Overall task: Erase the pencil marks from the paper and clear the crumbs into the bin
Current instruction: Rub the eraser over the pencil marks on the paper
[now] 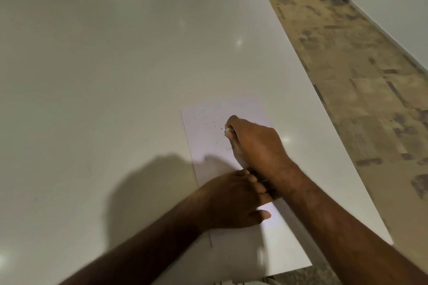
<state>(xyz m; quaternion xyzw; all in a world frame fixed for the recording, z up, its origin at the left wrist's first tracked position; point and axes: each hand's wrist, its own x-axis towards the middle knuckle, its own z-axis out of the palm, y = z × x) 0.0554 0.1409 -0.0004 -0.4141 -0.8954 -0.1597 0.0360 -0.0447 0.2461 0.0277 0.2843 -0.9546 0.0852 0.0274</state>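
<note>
Presently we are mid-erasing: our right hand (252,143) pinches the eraser (228,130) against the paper (208,136) on the bench (115,76), our left hand (234,201) presses it flat near its lower edge, crumbs (214,126) next needing gathering.

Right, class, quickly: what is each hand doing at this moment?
Left hand: open, fingers flat, pressing the paper down on the table.
Right hand: closed, pinching a small eraser against the paper.
</note>
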